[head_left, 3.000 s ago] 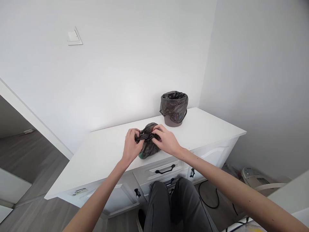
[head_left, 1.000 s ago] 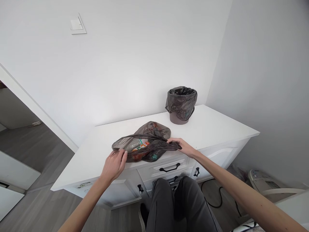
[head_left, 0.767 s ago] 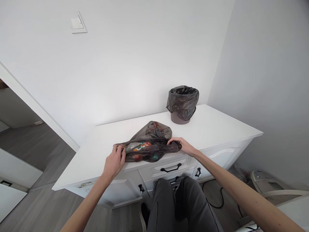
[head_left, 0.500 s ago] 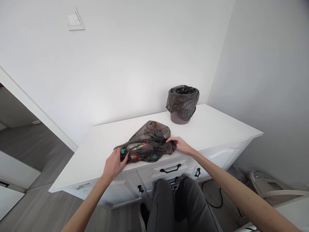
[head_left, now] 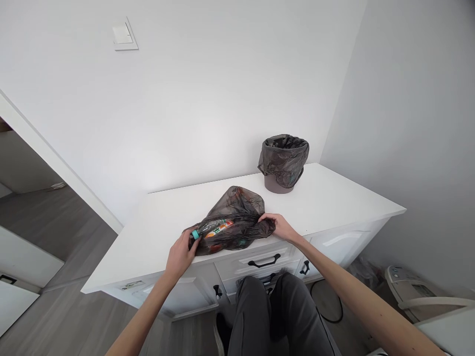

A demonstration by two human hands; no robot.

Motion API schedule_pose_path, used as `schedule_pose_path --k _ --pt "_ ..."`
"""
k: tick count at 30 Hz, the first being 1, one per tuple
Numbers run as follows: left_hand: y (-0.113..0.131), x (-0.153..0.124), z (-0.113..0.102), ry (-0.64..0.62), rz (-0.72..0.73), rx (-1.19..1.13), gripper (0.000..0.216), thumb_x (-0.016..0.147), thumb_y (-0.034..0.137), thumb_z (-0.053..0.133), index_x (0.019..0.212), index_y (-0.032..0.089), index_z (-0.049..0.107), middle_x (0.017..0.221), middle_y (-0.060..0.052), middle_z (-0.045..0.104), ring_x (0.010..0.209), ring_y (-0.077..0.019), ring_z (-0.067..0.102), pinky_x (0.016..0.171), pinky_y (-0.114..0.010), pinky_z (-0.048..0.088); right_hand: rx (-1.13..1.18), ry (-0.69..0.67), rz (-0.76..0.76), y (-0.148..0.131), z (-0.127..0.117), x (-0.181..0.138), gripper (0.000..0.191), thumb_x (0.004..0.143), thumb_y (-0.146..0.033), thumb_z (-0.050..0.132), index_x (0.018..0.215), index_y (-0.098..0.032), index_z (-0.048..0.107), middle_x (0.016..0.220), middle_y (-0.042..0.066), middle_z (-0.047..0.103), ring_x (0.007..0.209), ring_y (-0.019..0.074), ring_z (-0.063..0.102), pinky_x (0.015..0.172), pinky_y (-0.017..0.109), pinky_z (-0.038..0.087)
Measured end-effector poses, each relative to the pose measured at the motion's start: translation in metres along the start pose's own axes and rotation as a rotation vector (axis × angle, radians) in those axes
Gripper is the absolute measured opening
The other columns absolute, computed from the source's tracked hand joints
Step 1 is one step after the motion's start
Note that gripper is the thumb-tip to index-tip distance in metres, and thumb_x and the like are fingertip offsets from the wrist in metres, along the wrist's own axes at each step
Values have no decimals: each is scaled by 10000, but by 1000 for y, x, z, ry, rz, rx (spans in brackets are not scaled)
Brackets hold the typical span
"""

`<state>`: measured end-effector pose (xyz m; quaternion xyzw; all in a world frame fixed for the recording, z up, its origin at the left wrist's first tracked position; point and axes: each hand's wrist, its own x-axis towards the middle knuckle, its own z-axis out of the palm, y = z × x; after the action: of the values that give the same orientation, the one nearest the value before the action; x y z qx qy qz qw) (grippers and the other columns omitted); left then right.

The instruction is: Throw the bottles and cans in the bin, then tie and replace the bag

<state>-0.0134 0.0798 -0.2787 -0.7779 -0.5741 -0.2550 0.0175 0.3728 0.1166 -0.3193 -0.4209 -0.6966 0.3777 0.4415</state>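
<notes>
Dark plastic bag [head_left: 232, 203] between two hands: the right hand [head_left: 281, 227] pinches its bunched right end, and the left hand [head_left: 181, 253] curves around the teal cap [head_left: 195, 234] of a bottle [head_left: 219, 228] at the other, whether gripping I cannot tell. Both lie along the white cabinet top's [head_left: 341, 200] front, a dark-lined brown bin [head_left: 278, 185] standing behind to the right.

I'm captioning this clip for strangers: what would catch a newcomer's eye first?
Likely the dark, see-through bag between left hand and right hand, near the front of the white cabinet top. A teal cap stands out beside the left hand. Behind, to the right, a brown bucket wears a dark liner.
</notes>
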Motion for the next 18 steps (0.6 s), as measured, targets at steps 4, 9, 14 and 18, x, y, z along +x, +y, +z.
schedule_pose_path --k 4,9,14,18 --pt "-2 1 -5 -39 101 -20 307 1037 417 439 1285 272 546 1179 -59 723 895 -226 723 738 -324 530 -28 20 -20 -2 0 -1 307 669 -215 557 909 -205 748 917 48 757 882 252 681 821 349 509" --pt "3 9 -26 -44 110 87 373 1038 513 429 1271 266 585 904 -30 727 744 -230 684 676 -323 498 -34 13 -13 -11 2 -3 319 644 -221 544 895 -204 740 926 53 763 892 262 688 827 359 506" --pt "18 21 -55 86 129 -60 376 1036 508 471 1285 261 608 1052 -49 693 772 -178 654 742 -314 519 -51 12 -2 -14 3 -4 322 659 -225 525 897 -204 741 920 56 758 875 258 681 821 363 501" --pt "28 33 -81 270 95 -196 383 986 489 590 1292 260 615 1188 -98 652 967 -223 655 880 -374 544 -41 -4 3 -9 4 -5 318 666 -216 524 902 -206 736 926 54 758 895 260 684 826 360 503"
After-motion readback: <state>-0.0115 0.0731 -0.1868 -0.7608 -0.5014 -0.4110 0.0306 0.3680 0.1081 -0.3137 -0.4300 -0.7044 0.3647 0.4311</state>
